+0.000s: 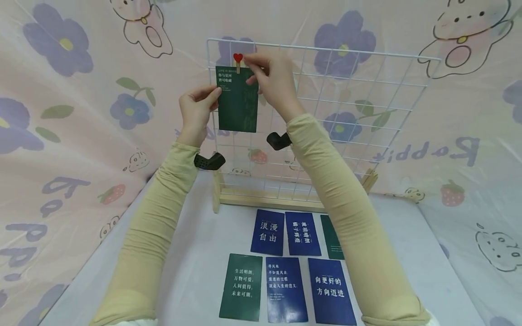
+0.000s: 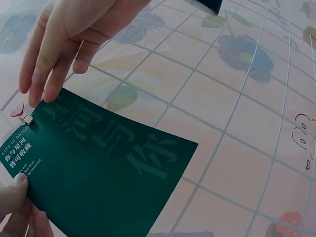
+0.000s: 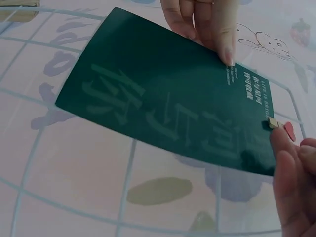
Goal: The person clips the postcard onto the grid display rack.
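Note:
A dark green card (image 1: 238,106) with white lettering hangs upright against the upper left of a white wire grid (image 1: 355,93). My left hand (image 1: 196,108) pinches its left edge between thumb and fingers. A small wooden clothespin (image 1: 238,68) with a red heart sits at the card's top edge. Beside the clothespin is my right hand (image 1: 273,79), fingertips right at the heart. In the left wrist view the right hand's fingers (image 2: 54,74) reach down loosely over the card's upper corner, the clothespin just past their tips.
The grid stands on a wooden base (image 1: 269,200). In front of it, several blue and green cards lie in two rows on the white tabletop (image 1: 191,271), among them a blue card (image 1: 267,233) and a green card (image 1: 241,287). A patterned cloth (image 1: 98,59) hangs behind.

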`<state>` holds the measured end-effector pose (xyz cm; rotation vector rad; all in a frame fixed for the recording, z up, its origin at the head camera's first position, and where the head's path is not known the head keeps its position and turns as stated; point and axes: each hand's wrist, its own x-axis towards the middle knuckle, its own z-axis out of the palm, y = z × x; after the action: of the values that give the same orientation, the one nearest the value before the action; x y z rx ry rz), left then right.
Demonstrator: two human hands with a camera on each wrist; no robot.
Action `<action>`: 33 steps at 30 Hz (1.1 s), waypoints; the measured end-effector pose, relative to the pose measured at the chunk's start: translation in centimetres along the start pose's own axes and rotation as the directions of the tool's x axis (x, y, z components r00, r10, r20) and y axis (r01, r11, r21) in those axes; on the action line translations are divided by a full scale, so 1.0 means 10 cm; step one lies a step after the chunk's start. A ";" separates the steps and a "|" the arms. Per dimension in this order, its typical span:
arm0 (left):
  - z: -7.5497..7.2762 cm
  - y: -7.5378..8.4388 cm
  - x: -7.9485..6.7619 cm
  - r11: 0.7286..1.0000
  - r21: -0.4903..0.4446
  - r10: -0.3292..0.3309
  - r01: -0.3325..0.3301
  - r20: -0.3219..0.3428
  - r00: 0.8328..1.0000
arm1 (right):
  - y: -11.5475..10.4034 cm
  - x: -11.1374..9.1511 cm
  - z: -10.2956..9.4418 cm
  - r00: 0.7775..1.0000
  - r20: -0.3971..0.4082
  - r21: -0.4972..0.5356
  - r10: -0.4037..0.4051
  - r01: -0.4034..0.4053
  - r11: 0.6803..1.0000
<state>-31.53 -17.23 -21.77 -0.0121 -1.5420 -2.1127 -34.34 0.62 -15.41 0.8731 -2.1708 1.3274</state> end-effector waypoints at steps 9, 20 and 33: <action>-0.03 0.02 0.01 1.000 -0.016 -0.004 0.005 0.010 1.000 | 0.04 -0.04 -0.11 0.999 -0.023 0.125 0.027 -0.024 0.992; -0.16 0.09 -0.05 0.992 -0.112 -0.049 0.055 0.053 0.997 | 0.11 -0.13 -0.23 0.999 0.001 0.190 0.032 -0.032 0.981; -0.22 0.11 -0.28 0.998 -0.033 -0.039 0.046 0.200 0.979 | 0.18 -0.38 -0.42 0.999 0.022 0.298 0.035 -0.040 0.954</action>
<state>-28.07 -18.34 -22.43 -0.2125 -1.6278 -2.2312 -32.74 6.08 -17.12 0.9597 -2.0387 1.7032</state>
